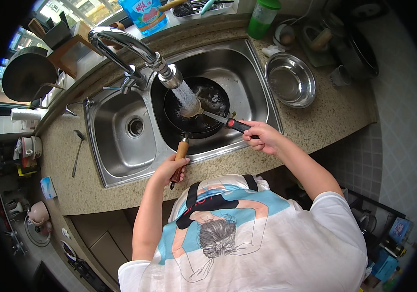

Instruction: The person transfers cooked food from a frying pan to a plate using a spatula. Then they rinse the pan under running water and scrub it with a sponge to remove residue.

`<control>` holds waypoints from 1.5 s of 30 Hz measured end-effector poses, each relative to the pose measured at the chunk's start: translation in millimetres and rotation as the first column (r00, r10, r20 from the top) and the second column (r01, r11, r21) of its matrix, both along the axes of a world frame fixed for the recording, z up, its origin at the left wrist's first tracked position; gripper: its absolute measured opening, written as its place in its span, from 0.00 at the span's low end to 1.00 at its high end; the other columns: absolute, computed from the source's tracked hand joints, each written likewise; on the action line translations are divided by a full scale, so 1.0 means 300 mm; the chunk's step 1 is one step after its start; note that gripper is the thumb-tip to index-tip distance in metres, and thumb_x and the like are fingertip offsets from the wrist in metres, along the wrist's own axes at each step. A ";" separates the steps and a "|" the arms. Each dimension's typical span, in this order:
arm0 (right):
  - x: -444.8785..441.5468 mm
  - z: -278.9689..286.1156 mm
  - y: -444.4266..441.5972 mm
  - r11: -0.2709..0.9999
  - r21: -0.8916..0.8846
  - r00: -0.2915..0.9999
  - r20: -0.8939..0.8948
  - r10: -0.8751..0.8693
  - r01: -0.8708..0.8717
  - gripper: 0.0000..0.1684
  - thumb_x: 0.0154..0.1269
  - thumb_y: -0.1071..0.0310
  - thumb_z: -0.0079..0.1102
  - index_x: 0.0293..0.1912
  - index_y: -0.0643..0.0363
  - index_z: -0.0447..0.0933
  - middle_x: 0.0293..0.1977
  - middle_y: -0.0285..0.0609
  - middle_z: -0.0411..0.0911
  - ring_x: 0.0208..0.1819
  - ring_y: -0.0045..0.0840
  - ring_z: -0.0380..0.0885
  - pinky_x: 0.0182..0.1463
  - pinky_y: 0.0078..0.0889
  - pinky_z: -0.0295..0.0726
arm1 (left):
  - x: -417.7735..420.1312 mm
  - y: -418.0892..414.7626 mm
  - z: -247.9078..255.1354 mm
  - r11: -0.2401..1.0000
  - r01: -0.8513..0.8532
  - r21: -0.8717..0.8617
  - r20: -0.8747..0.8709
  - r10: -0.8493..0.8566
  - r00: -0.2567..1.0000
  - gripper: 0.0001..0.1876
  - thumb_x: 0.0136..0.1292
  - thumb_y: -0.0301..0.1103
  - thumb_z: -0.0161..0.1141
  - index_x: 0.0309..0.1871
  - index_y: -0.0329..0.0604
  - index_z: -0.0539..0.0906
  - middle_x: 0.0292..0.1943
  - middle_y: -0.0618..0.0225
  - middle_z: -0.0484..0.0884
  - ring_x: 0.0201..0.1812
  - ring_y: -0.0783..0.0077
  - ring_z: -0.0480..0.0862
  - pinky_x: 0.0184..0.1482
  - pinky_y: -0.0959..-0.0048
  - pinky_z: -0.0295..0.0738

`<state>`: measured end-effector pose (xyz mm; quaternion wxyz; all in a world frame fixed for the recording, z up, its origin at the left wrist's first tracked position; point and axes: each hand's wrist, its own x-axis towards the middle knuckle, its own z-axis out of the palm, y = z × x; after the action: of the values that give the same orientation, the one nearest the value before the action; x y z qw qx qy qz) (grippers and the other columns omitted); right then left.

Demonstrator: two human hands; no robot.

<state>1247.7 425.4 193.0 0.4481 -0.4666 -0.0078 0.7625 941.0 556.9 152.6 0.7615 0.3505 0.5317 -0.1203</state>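
Observation:
My left hand (170,169) grips the wooden handle (181,151) of a dark frying pan (212,132), which sits in the larger sink basin (246,69). In my right hand (262,138) is the black handle of a ladle (212,116). Its round bowl is over the pan, under the stream of water (185,93) from the chrome faucet (172,75). Splashing water partly hides the bowl. Some liquid shows on the pan's bottom, and a small scrap lies near its right rim.
A steel bowl (290,80) stands right of the sink. The smaller basin (122,120) with its drain is on the left. A spoon (77,155) lies on the left counter. Behind the sink are a blue detergent bottle (145,18) and a green-lidded container (264,18).

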 end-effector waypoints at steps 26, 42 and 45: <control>-0.030 0.030 0.020 0.938 -0.135 0.294 0.927 0.233 -0.318 0.19 0.66 0.67 0.45 0.54 0.63 0.72 0.26 0.53 0.77 0.30 0.37 0.79 0.36 0.37 0.75 | -0.005 -0.006 -0.020 0.999 -0.021 0.029 0.013 0.021 1.000 0.15 0.60 0.36 0.61 0.44 0.43 0.68 0.20 0.72 0.70 0.15 0.77 0.72 0.16 0.77 0.67; -0.179 0.049 0.264 0.728 0.016 0.299 0.918 0.261 -0.685 0.24 0.55 0.70 0.49 0.53 0.63 0.73 0.44 0.57 0.77 0.47 0.45 0.76 0.53 0.35 0.73 | -0.019 0.002 -0.009 0.999 -0.031 -0.018 0.051 0.032 0.998 0.15 0.61 0.35 0.60 0.44 0.44 0.67 0.20 0.72 0.70 0.15 0.77 0.72 0.16 0.77 0.67; -0.070 0.144 0.211 0.576 -0.174 0.096 0.908 0.408 -0.799 0.28 0.56 0.71 0.48 0.59 0.59 0.70 0.43 0.56 0.78 0.43 0.36 0.79 0.50 0.32 0.74 | -0.016 0.000 -0.012 0.999 -0.032 -0.019 0.054 0.033 0.998 0.15 0.61 0.36 0.60 0.45 0.44 0.67 0.20 0.72 0.70 0.15 0.77 0.72 0.16 0.77 0.67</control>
<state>1226.7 488.7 236.3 0.0831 -0.6470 -0.5792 0.4890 936.1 556.8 149.1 0.7806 0.3382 0.5153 -0.1033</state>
